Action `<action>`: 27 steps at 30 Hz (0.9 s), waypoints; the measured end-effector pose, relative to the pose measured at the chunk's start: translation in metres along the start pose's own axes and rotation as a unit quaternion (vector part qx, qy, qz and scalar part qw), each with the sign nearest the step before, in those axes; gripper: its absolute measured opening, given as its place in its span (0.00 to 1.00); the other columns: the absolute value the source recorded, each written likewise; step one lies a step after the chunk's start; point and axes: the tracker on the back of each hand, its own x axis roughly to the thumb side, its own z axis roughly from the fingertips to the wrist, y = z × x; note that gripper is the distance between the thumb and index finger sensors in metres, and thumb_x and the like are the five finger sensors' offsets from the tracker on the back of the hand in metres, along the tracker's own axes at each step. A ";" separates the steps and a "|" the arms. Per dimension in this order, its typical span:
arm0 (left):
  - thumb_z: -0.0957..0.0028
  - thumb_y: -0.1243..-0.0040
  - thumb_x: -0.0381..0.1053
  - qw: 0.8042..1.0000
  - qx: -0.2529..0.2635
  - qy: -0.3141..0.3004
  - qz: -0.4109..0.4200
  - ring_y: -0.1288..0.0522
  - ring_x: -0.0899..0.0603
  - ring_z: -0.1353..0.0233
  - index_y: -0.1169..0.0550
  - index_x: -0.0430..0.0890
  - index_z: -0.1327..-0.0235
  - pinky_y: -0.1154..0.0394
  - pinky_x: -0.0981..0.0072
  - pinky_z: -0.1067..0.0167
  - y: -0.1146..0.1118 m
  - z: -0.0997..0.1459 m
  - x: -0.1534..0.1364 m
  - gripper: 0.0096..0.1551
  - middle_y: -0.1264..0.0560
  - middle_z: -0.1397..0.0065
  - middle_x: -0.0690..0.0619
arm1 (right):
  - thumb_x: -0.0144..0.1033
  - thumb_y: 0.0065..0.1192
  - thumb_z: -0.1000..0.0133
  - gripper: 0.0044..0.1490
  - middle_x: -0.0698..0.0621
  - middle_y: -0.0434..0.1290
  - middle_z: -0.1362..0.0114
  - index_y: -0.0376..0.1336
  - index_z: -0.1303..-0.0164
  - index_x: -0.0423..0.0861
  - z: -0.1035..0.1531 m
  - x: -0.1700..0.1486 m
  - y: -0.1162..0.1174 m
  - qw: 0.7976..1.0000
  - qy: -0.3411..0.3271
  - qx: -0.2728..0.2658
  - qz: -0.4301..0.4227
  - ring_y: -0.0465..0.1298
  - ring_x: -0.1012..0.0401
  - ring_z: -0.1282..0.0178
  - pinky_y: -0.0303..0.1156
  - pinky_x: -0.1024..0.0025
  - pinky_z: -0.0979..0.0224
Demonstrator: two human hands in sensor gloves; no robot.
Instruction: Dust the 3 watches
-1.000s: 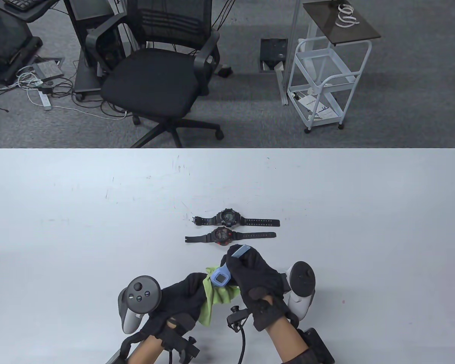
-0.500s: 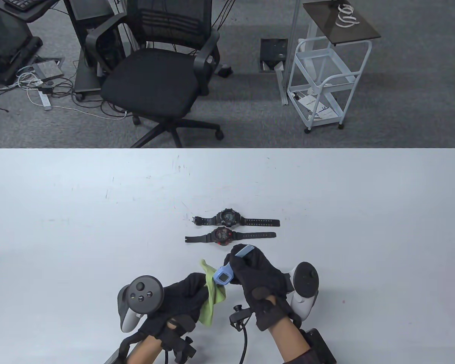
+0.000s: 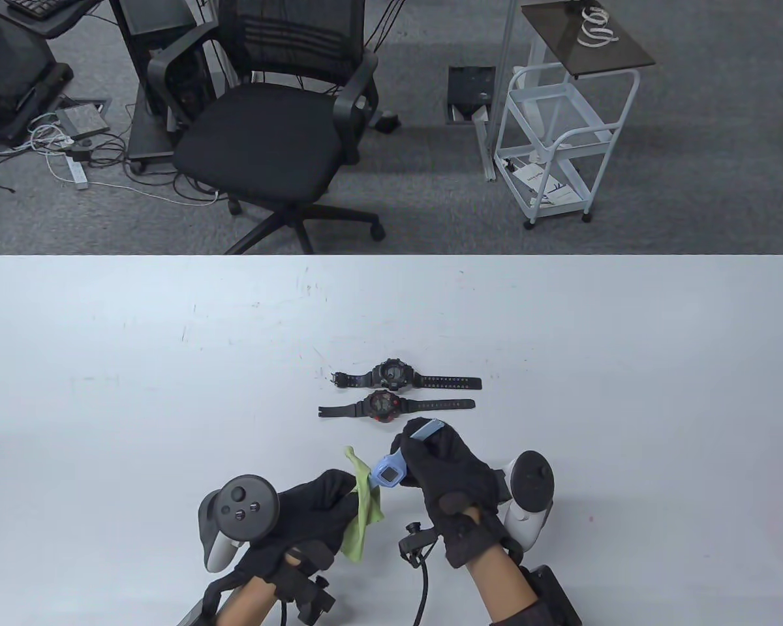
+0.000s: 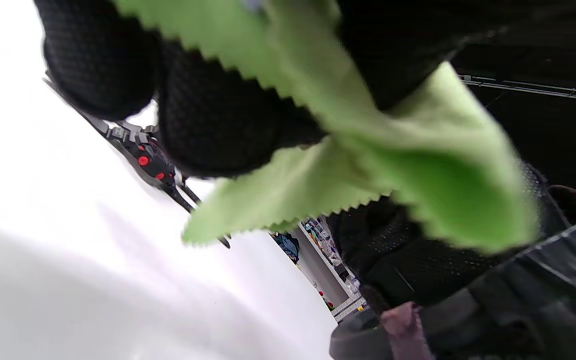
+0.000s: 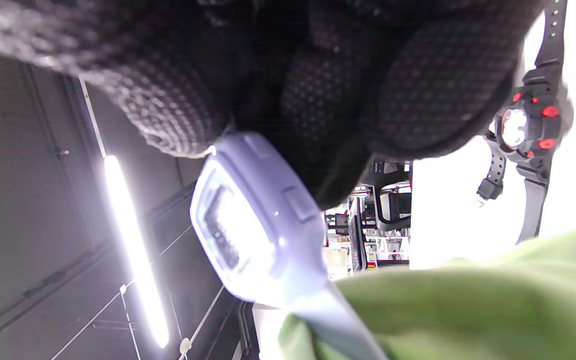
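White table (image 3: pixel 104 365), seen from above; its far edge runs straight across the view, with rounded far corners. Broad bare surface lies to the left, to the right and toward the far edge. Both hands work at the near edge, close to centre.

Right hand (image 3: pixel 453 479): fingers curled round the blue watch (image 3: pixel 389 472), which is held off the table. One strap end pokes out past the fingertips on the far side; the case, with a pale rectangular display, faces up and left. In the right wrist view the case (image 5: pixel 247 220) appears lilac-blue with a side button, its lower strap running into the green fabric.

Left hand (image 3: pixel 307 515): fingers closed on the cloth (image 3: pixel 363 505), a light green piece with a zigzag-cut edge. Its upper part touches the left side of the blue watch; the rest hangs down toward the table. The left wrist view shows the cloth (image 4: pixel 348 150) pinched between gloved fingers.

Two more watches lie flat on the table just beyond the hands, straps stretched left to right, parallel and close but apart. The nearer, the red watch (image 3: pixel 383 405), is black with red accents and sits just beyond the right fingertips. The farther, the black watch (image 3: pixel 391 374), has a dark grey case.

Beyond the table stand a chair (image 3: pixel 267 130) on the left and a cart (image 3: pixel 561 130) on the right.
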 end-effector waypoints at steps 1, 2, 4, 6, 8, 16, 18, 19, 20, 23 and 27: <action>0.49 0.32 0.58 1.000 0.003 -0.002 -0.002 0.11 0.44 0.65 0.13 0.40 0.54 0.18 0.39 0.50 0.001 0.000 0.000 0.24 0.11 0.61 0.48 | 0.47 0.73 0.49 0.28 0.53 0.84 0.44 0.73 0.40 0.50 0.000 0.000 0.000 1.000 0.000 0.001 0.002 0.89 0.60 0.53 0.84 0.58 0.51; 0.49 0.32 0.58 1.000 0.002 -0.002 -0.008 0.11 0.44 0.65 0.12 0.40 0.56 0.18 0.39 0.50 0.001 0.000 0.000 0.24 0.11 0.62 0.48 | 0.47 0.73 0.49 0.28 0.53 0.84 0.44 0.73 0.40 0.50 0.000 0.000 0.000 1.000 0.001 -0.001 0.000 0.89 0.60 0.53 0.84 0.58 0.52; 0.49 0.32 0.59 1.000 0.003 -0.005 -0.007 0.11 0.44 0.65 0.12 0.40 0.55 0.19 0.39 0.49 0.001 0.000 0.000 0.24 0.11 0.61 0.48 | 0.47 0.73 0.49 0.28 0.53 0.84 0.44 0.73 0.40 0.50 0.000 0.000 0.000 1.000 0.001 0.002 -0.003 0.89 0.60 0.53 0.84 0.58 0.51; 0.49 0.33 0.56 1.000 -0.002 -0.007 -0.001 0.11 0.43 0.62 0.13 0.41 0.51 0.19 0.38 0.48 0.000 0.000 0.000 0.24 0.12 0.58 0.47 | 0.47 0.73 0.49 0.28 0.53 0.84 0.44 0.73 0.40 0.50 0.000 -0.001 0.000 1.000 0.004 0.005 -0.008 0.89 0.59 0.53 0.84 0.57 0.51; 0.49 0.33 0.52 1.000 -0.012 -0.003 0.001 0.12 0.43 0.59 0.15 0.40 0.44 0.20 0.37 0.47 -0.001 -0.001 0.000 0.25 0.13 0.52 0.45 | 0.47 0.73 0.49 0.28 0.53 0.84 0.44 0.73 0.40 0.50 0.000 -0.001 0.000 1.000 0.005 0.004 -0.008 0.88 0.59 0.52 0.84 0.57 0.51; 0.48 0.34 0.59 1.000 -0.006 -0.001 -0.014 0.12 0.45 0.66 0.12 0.40 0.56 0.18 0.40 0.50 0.002 -0.001 0.000 0.24 0.12 0.62 0.48 | 0.47 0.73 0.49 0.28 0.53 0.84 0.44 0.72 0.40 0.50 0.000 0.002 -0.002 1.000 -0.001 -0.002 -0.010 0.88 0.59 0.52 0.84 0.57 0.51; 0.49 0.35 0.57 1.000 -0.018 -0.004 -0.006 0.12 0.44 0.64 0.14 0.40 0.53 0.19 0.39 0.50 0.001 -0.001 0.000 0.24 0.12 0.59 0.46 | 0.47 0.73 0.49 0.28 0.53 0.84 0.44 0.73 0.40 0.50 0.000 0.002 -0.002 1.000 0.000 -0.002 -0.012 0.89 0.59 0.52 0.84 0.57 0.51; 0.49 0.35 0.55 1.000 -0.023 -0.002 -0.004 0.12 0.44 0.62 0.15 0.39 0.50 0.19 0.38 0.48 0.000 -0.001 0.000 0.25 0.13 0.57 0.46 | 0.47 0.73 0.49 0.28 0.53 0.84 0.44 0.72 0.40 0.50 0.000 0.002 -0.002 1.000 -0.001 -0.003 -0.012 0.88 0.60 0.52 0.84 0.57 0.51; 0.49 0.35 0.53 1.000 -0.027 -0.001 -0.008 0.12 0.44 0.61 0.16 0.39 0.47 0.19 0.38 0.48 -0.001 -0.002 0.000 0.25 0.13 0.55 0.45 | 0.47 0.73 0.49 0.28 0.53 0.84 0.44 0.72 0.40 0.50 0.000 0.002 -0.003 1.000 -0.001 -0.007 -0.012 0.89 0.60 0.52 0.84 0.57 0.51; 0.49 0.34 0.54 1.000 -0.021 -0.005 -0.010 0.12 0.44 0.61 0.16 0.40 0.48 0.19 0.39 0.48 0.001 -0.002 0.000 0.24 0.13 0.56 0.46 | 0.47 0.73 0.49 0.28 0.53 0.84 0.44 0.72 0.40 0.50 0.000 0.002 -0.004 1.000 -0.001 -0.009 -0.013 0.88 0.60 0.52 0.84 0.58 0.51; 0.49 0.32 0.60 1.000 -0.001 -0.004 -0.020 0.12 0.45 0.66 0.12 0.41 0.57 0.18 0.40 0.50 0.004 0.000 0.000 0.24 0.12 0.62 0.48 | 0.47 0.73 0.49 0.28 0.53 0.84 0.44 0.72 0.40 0.50 0.000 0.004 -0.006 1.000 -0.004 -0.011 -0.015 0.89 0.60 0.52 0.84 0.58 0.51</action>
